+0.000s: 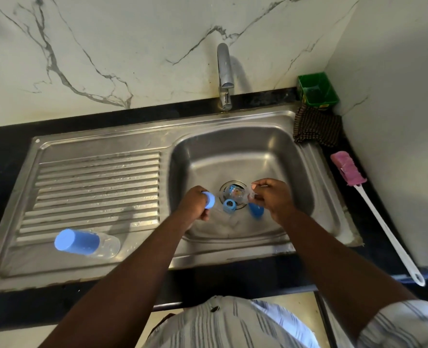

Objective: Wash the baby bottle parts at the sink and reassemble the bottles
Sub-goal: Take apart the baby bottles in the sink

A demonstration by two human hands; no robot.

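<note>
From the head camera, the job looks early. One capped bottle (pixel 87 242) lies on its side on the drainboard, cap end pointing left. Loose parts, a blue ring (pixel 229 205) and clear bottle (pixel 234 194), sit over the sink (pixel 238 151) drain. The left hand (pixel 195 203) grips a blue cap (pixel 209 200); the right hand (pixel 273 197) pinches a clear teat (pixel 252 195). No water is running, so rinsing and reassembly seem left to do.

Capped blue bottle (pixel 87 241) sideways on drainboard; loose blue ring (pixel 229 205) in basin.
</note>
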